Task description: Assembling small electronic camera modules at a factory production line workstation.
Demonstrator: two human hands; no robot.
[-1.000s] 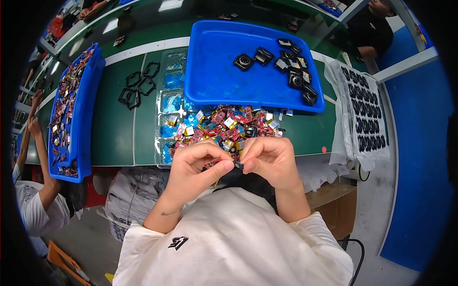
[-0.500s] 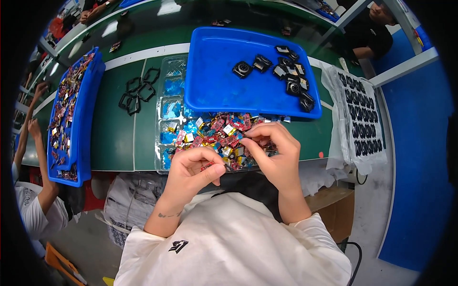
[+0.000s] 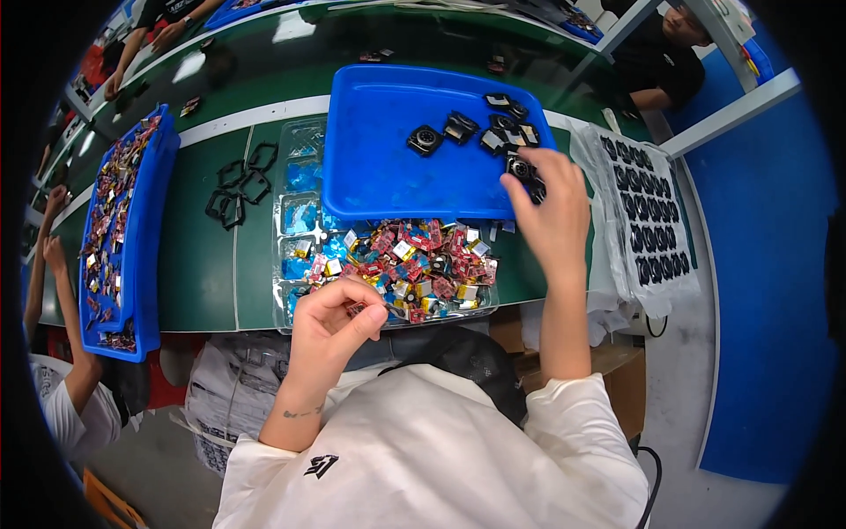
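Observation:
My left hand [image 3: 333, 328] is pinched on a small red circuit board [image 3: 356, 309], most of it covered by the fingers. A clear compartment tray [image 3: 286, 291] lies just beyond it, heaped with red circuit boards [image 3: 421, 236] joined to small silver-and-yellow battery cells. My right hand [image 3: 557, 207] reaches over the right side of the blue tray [image 3: 388, 176], thumb and fingers apart. Under its fingertips are black watch-like housings [image 3: 518, 167]; whether it touches them I cannot tell. More black housings [image 3: 425, 140] lie farther back in that tray.
A long blue bin [image 3: 145, 264] of similar boards stands at left, beside a co-worker's arms [image 3: 66, 291]. Black frames [image 3: 240, 183] lie on the green table. Rows of black housings [image 3: 648, 207] rest on white sheeting at right. Other people work across the bench.
My right hand has left the heap of boards and moved up and right, over the black housings in the blue tray. My left hand keeps its pinch. The whole view has shifted slightly.

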